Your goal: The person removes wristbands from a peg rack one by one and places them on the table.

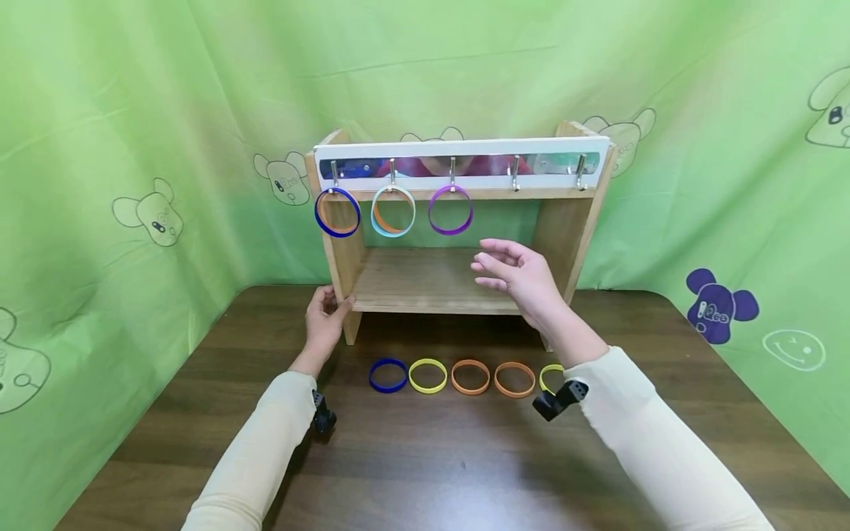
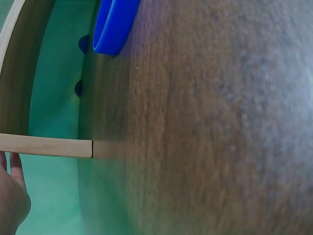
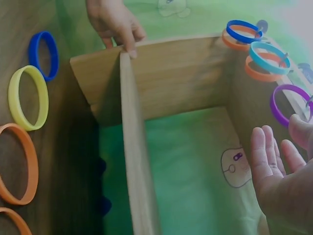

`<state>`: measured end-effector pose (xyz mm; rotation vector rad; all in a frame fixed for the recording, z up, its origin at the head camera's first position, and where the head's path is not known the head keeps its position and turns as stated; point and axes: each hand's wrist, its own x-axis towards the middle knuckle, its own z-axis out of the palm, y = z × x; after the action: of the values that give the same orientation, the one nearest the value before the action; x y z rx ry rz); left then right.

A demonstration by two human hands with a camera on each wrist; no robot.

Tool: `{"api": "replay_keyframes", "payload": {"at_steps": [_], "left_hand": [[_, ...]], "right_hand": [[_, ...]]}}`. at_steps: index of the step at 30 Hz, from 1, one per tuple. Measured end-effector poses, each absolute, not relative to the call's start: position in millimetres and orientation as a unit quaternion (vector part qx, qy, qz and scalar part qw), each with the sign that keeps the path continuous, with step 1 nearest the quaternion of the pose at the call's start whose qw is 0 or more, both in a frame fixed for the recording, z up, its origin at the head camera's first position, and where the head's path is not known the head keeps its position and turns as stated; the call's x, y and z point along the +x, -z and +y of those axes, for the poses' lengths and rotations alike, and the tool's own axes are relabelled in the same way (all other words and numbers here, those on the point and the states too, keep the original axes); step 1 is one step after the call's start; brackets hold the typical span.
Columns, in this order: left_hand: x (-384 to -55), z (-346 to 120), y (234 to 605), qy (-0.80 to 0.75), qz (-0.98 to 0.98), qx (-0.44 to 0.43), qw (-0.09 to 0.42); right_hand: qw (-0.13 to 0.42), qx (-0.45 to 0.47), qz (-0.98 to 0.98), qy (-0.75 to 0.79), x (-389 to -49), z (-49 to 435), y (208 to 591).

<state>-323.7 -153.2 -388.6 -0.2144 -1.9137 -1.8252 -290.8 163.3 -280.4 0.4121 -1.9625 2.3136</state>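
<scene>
- The left hand [image 1: 323,322] pinches the lower left side of the wooden shelf [image 1: 425,299] between thumb and fingers.
- The right hand [image 1: 524,280] holds nothing, fingers parted and loosely bent, just below and right of the purple ring [image 1: 451,233].
- That ring hangs on the middle hook [image 1: 453,168]; left of it hang a light blue ring [image 1: 392,234] and a blue ring [image 1: 339,234], each with an orange band [image 1: 379,218] behind.
- Five more rings [image 1: 470,391] lie in a row on the table [image 1: 425,457], before the shelf.
</scene>
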Motion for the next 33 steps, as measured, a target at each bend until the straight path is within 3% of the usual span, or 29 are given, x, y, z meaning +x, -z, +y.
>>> {"api": "replay_keyframes", "payload": {"at_steps": [14, 23, 33], "left_hand": [[-322, -151, 388, 0.663, -0.7, -0.085, 0.253], [-348, -159, 415, 0.678, -0.689, -0.072, 0.247], [-349, -158, 416, 0.666, -0.696, -0.069, 0.26]], "right_hand": [[0.01, 0.133, -0.629, -0.766, -308, 145, 263], [0.015, 0.119, -0.617, -0.777, -310, 138, 258], [0.029, 0.108, -0.619, -0.777, -311, 134, 251]]}}
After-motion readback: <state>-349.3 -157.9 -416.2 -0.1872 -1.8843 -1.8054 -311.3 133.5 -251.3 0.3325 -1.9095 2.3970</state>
